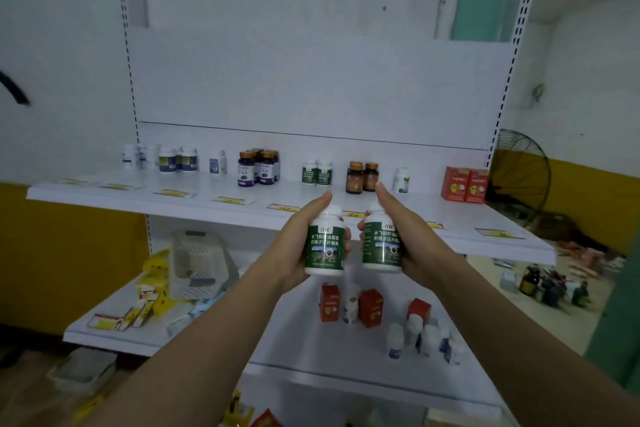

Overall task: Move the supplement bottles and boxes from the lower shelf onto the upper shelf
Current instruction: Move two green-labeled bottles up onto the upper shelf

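Observation:
My left hand grips a white bottle with a green label, held upright. My right hand grips a second green-label bottle just beside it. Both bottles hang in front of the upper shelf's front edge, above the lower shelf. On the upper shelf stand two matching green-label bottles, dark amber bottles, blue-label bottles and two red boxes. The lower shelf holds red boxes and several small white bottles.
A white plastic basket and yellow packets lie on the lower shelf's left side. More bottles stand on the floor at the right, near a black fan. Yellow price tags line the upper shelf's edge.

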{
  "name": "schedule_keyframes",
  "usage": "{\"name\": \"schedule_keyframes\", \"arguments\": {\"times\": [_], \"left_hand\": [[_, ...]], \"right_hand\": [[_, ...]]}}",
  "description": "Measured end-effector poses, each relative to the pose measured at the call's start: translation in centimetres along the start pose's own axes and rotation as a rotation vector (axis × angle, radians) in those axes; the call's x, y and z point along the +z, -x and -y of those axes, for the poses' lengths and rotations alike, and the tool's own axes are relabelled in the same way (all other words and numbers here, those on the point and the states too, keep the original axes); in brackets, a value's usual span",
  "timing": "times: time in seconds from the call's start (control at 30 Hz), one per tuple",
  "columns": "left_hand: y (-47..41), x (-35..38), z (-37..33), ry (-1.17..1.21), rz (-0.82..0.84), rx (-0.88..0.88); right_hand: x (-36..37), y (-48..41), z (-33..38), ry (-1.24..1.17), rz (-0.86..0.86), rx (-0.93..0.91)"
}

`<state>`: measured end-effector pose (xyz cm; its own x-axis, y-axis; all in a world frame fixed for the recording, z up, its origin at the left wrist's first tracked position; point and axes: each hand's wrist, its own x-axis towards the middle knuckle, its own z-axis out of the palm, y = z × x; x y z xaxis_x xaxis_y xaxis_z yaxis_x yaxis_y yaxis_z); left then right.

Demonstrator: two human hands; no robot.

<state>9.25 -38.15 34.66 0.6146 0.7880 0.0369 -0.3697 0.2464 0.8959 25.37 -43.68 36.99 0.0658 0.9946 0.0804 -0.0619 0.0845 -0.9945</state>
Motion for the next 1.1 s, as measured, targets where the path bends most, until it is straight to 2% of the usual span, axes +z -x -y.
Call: {"name": "schedule_keyframes", "arguments": {"times": [0.23,0.37,0.53,0.67,0.8,1.1], "left_hand": [[0.6,-1.1,-1.5,0.007,0.019,-0.01],[0.9,-2.0,-2.9,-0.075,0.05,0.004],[0.1,-3.7,-5.7,-0.225,-0.015,0.103],[-1.6,-5.8,-7.6,-0.226,-0.075,0.144],[-4.7,-8.0,-9.0,-0.273,-0.092,0.208],[-16.5,-12.7,-11.0,-0.555,-0.24,0.298]], "right_hand": [[1.7,-0.6,0.0,0.013,-0.048,-0.004],[2.7,-1.7,0.4,-0.03,-0.038,-0.018],[4.1,-4.1,1.8,-0.092,0.01,-0.051],[5.3,-6.3,2.8,-0.045,0.016,-0.093],[5.4,-9.7,2.7,0.034,-0.003,-0.109],[2.8,-22.1,1.9,0.418,-0.103,-0.134]]}}
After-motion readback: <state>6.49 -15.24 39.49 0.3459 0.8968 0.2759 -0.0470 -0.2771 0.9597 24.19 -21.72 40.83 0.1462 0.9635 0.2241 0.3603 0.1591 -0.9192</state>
